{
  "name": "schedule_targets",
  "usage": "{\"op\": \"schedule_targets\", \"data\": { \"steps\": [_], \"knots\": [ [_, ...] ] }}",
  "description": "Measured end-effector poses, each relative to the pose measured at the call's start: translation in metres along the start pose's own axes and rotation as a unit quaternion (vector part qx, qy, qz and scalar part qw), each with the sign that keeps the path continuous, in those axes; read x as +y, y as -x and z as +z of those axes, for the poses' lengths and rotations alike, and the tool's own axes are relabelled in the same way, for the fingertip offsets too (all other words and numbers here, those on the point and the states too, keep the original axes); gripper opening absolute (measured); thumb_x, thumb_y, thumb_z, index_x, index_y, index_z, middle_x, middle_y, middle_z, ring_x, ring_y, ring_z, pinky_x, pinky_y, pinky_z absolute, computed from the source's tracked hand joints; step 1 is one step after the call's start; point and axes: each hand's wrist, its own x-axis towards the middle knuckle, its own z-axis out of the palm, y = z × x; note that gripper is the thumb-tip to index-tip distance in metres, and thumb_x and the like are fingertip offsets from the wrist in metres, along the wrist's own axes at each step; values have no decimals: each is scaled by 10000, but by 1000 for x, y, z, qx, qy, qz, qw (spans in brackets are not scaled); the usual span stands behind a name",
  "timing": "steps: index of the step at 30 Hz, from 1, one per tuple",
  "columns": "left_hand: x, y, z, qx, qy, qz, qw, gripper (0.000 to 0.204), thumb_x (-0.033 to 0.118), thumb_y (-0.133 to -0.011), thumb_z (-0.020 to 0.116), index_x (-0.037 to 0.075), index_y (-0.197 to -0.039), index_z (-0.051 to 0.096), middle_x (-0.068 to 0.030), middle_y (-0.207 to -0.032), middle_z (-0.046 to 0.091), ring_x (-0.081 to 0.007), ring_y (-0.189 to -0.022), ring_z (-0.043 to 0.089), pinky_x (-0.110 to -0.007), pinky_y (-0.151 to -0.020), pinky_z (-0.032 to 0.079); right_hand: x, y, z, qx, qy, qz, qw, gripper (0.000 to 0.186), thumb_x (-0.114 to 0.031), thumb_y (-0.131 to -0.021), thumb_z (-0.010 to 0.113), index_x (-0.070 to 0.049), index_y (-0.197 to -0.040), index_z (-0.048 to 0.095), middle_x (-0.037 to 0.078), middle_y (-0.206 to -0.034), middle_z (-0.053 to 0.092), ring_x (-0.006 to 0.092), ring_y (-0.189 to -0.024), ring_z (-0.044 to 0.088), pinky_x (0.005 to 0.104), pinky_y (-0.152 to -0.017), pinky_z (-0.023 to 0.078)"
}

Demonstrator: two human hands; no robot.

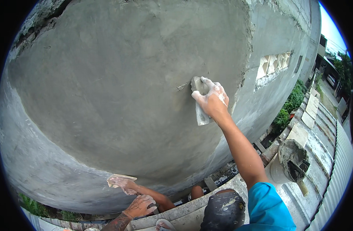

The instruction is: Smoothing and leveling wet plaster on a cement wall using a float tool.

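My right hand (211,96), its fingers coated in pale plaster, grips a narrow plastering float (203,118) flat against the grey wall (118,77). That arm is stretched up, in a turquoise sleeve. A small rough smear of mortar (181,87) sits on the wall left of the float. Low down, my left hand (138,206), at the end of a tattooed forearm, has its fingers spread and seems to hold nothing. Just above it, another person's hand (126,184) presses a pale flat board (114,179) to the wall's lower part.
At right a bucket (278,169) of wet mortar, with a tool in it, stands on a ribbed metal roof (299,204). A pale plank (184,210) runs along the wall's foot. Vent blocks (274,63) pierce the wall at upper right, with green plants (295,98) below.
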Motion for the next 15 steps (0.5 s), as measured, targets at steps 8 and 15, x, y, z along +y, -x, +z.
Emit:
{"op": "schedule_targets", "data": {
  "steps": [8, 15],
  "knots": [
    [-5, -13, 4, 6, 9, 30, 999, 318, 367, -867, 596, 81, -997, 645, -96, -1047, 613, -291, -1025, 563, -413, -911, 405, 32, -47, -49, 24, -182, 42, 982, 610, -404, -712, 639, -138, -1260, 598, 179, -1151, 641, 331, -1075, 607, 398, -946, 457],
    [-6, -12, 1, 9, 6, 11, 1000, 301, 353, -862, 600, 83, -989, 640, -93, -1035, 614, -285, -1021, 562, -411, -898, 407, 51, -25, -7, -140, -52, 19, 989, 621, -467, -684, 627, -171, -1230, 632, 175, -1241, 587, 301, -1175, 549, 386, -1020, 406]
  ]
}}
